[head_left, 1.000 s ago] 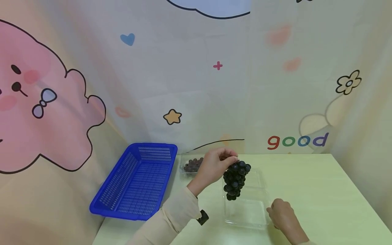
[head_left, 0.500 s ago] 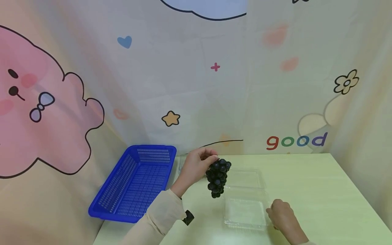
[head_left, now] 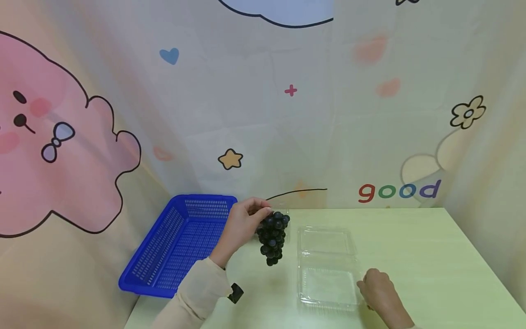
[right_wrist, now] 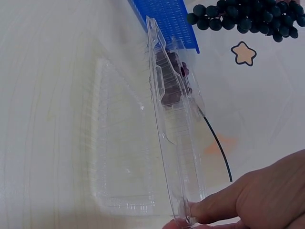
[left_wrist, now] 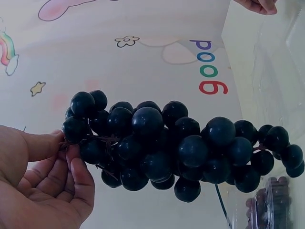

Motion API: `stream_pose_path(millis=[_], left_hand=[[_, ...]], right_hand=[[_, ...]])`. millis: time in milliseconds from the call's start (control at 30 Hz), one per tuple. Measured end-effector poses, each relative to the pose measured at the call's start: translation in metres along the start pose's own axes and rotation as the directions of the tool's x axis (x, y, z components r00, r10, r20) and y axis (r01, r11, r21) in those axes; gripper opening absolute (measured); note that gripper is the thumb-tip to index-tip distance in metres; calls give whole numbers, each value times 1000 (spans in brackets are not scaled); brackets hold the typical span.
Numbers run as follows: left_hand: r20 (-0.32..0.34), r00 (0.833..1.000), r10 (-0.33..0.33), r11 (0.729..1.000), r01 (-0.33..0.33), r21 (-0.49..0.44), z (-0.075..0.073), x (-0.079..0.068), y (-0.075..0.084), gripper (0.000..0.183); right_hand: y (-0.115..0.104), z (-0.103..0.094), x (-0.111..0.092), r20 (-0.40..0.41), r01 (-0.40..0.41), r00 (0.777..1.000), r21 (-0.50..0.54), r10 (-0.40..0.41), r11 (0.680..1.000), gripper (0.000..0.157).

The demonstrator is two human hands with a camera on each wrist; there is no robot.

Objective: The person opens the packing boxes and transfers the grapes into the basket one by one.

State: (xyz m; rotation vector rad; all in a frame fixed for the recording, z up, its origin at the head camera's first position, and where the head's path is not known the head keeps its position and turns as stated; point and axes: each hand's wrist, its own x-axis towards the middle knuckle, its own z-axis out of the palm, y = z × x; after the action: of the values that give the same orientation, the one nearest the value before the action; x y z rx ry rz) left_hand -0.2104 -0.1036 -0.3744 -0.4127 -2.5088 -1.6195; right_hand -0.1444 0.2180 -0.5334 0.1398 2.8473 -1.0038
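A bunch of dark grapes (head_left: 273,240) hangs from my left hand (head_left: 241,224), which pinches it by the stem at its top. In the left wrist view, thumb and fingertips meet on the thin stem at one end of the bunch (left_wrist: 157,148). My right hand (head_left: 382,294) is low at the right, beside a clear plastic clamshell box (head_left: 302,278) that lies unfolded on the table. From the right wrist view, the right thumb (right_wrist: 219,205) and fingers pinch the box's clear edge (right_wrist: 164,138). The grapes hang to the left of this box.
A blue perforated basket (head_left: 185,242) stands at the left. Behind the hanging bunch is another clear box holding dark reddish grapes (left_wrist: 281,205), mostly hidden in the head view. A printed curtain (head_left: 287,128) closes off the back of the pale table (head_left: 415,256).
My left hand has carried the grapes leftward, from over the unfolded box to its left side, now covering the rear box. The right hand has stayed at the box's edge.
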Motion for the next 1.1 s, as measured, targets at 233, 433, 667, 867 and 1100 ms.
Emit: stream_pose_path(millis=[233, 433, 667, 867, 1100], left_hand=[[-47, 998, -46, 999, 47, 25, -17, -3, -5, 10], [-82, 995, -57, 998, 60, 29, -34, -7, -10, 9], [-123, 987, -101, 994, 106, 30, -51, -9, -13, 12], [-146, 984, -102, 992, 112, 61, -68, -12, -15, 13], [-171, 980, -104, 989, 120, 87, -90, -14, -17, 16]], right_hand=[[0, 0, 0, -1, -17, 1000, 7, 17, 1000, 38], [-2, 0, -1, -4, -31, 1000, 18, 31, 999, 40], [-2, -1, -2, 15, -24, 1000, 18, 23, 1000, 38], [-2, -1, -1, 17, -22, 1000, 28, 21, 999, 41], [-2, -1, 0, 22, -35, 999, 35, 34, 999, 41]])
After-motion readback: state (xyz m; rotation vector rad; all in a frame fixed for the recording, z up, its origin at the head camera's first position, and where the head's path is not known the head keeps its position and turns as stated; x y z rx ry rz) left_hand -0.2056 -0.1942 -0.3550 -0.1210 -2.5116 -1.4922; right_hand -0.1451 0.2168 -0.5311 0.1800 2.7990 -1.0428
